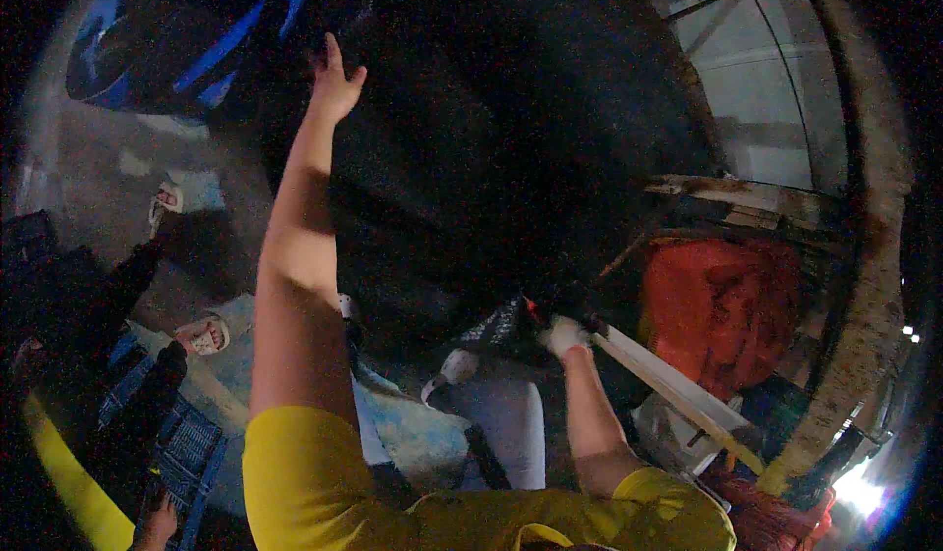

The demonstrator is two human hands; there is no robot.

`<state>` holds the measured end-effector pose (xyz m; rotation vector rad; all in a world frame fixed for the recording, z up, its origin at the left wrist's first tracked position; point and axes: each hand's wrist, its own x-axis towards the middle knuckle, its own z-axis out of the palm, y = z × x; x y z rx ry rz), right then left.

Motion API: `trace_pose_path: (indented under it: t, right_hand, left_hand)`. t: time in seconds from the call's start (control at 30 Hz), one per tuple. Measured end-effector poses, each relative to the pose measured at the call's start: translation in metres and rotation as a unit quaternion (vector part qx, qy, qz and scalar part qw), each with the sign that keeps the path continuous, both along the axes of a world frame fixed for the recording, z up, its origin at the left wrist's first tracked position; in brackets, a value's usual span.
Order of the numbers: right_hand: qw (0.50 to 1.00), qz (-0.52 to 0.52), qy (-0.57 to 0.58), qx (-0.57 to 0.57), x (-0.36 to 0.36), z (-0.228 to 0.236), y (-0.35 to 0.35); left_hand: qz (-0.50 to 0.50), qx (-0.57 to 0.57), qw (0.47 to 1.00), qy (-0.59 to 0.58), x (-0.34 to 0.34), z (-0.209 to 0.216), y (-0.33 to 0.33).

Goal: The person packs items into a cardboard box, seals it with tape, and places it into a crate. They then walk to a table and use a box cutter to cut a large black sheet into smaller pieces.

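Observation:
My left arm is stretched far forward, and my left hand (pixel 337 87) is open with its fingers apart. It is over a very dark area, beside a black-and-blue bag or sheet (pixel 211 60) at the far left. Lower on the right, my right hand (pixel 565 335) looks to be in a pale glove, its fingers curled. A small dark thing with an orange-red part (pixel 531 306) shows by its fingers; darkness hides what it is. Just right of that hand, the end of a long pale beam (pixel 678 384) begins; I cannot tell whether they touch.
A red sack (pixel 722 305) stands at the right, near stacked boards (pixel 747 197). A rough post (pixel 869 256) curves along the right rim. At the left are a blue plastic crate (pixel 187 453) and another person's dark sleeve (pixel 138 266) and sandalled foot (pixel 207 336). A bright lamp (pixel 859 492) glares lower right.

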<state>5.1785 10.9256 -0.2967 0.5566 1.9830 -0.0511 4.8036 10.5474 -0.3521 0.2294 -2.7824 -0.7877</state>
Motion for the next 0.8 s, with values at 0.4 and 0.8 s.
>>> trace_pose_path:
  t: [0.4, 0.8]
  right_hand:
    - [0.830, -0.158, 0.528, 0.089, -0.276, -0.199, 0.192]
    - [0.879, -0.098, 0.229, -0.406, -0.078, -0.236, -0.149]
  left_hand:
    - [0.257, 0.514, 0.719, -0.390, 0.279, -0.155, 0.108]
    - [0.212, 0.821, 0.492, -0.200, 0.325, -0.110, 0.103]
